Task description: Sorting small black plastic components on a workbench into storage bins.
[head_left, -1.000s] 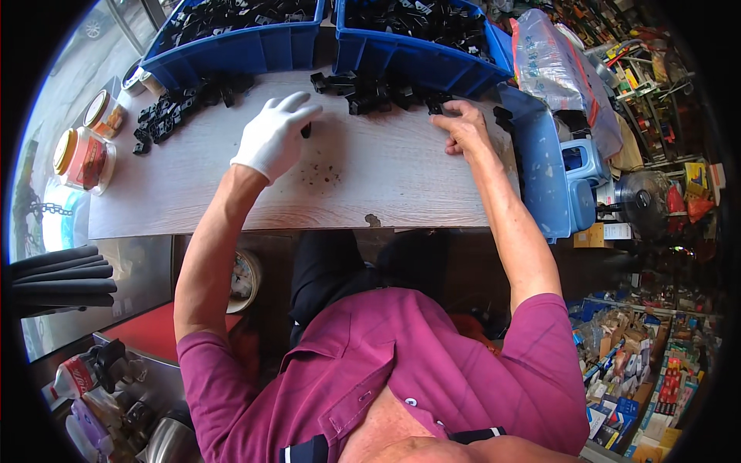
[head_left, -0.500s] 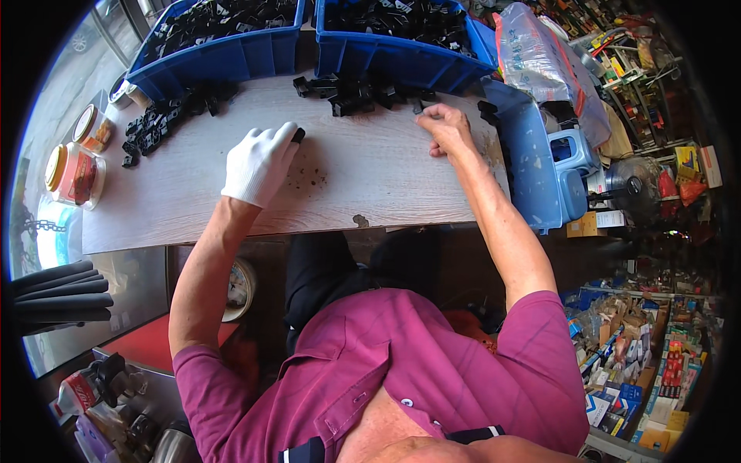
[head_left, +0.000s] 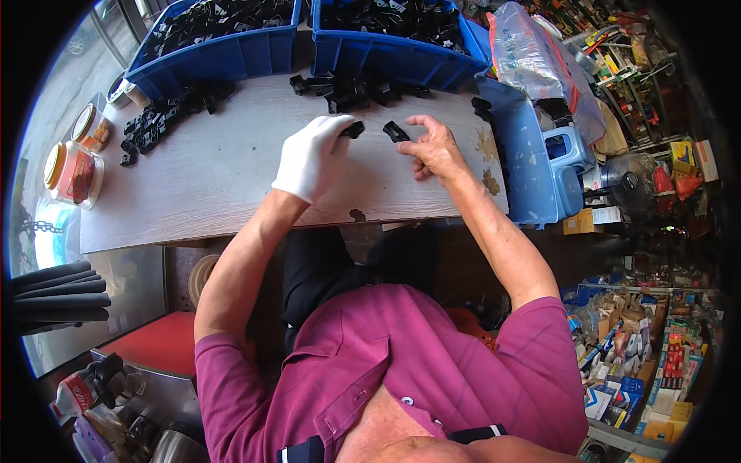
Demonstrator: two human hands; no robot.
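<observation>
My left hand (head_left: 312,157) wears a white glove and grips a small black plastic part (head_left: 354,129) above the pale wooden table (head_left: 216,185). My bare right hand (head_left: 432,147) pinches a second small black part (head_left: 396,132) between thumb and fingers, a short gap from the left one. Both hands are over the middle of the table. A cluster of similar black parts (head_left: 351,89) lies just beyond them, and another pile (head_left: 166,119) lies to the far left.
Two blue bins (head_left: 224,54) (head_left: 394,58) full of black parts stand along the table's far edge. Jars with lids (head_left: 73,166) sit at the left end. A blue stool (head_left: 563,154) and a clear plastic bag (head_left: 532,54) are to the right, beside cluttered shelves.
Both hands drew in toward the middle of the table and closer to each other. My right hand left the far pile holding a black part; my left hand lifted with one too.
</observation>
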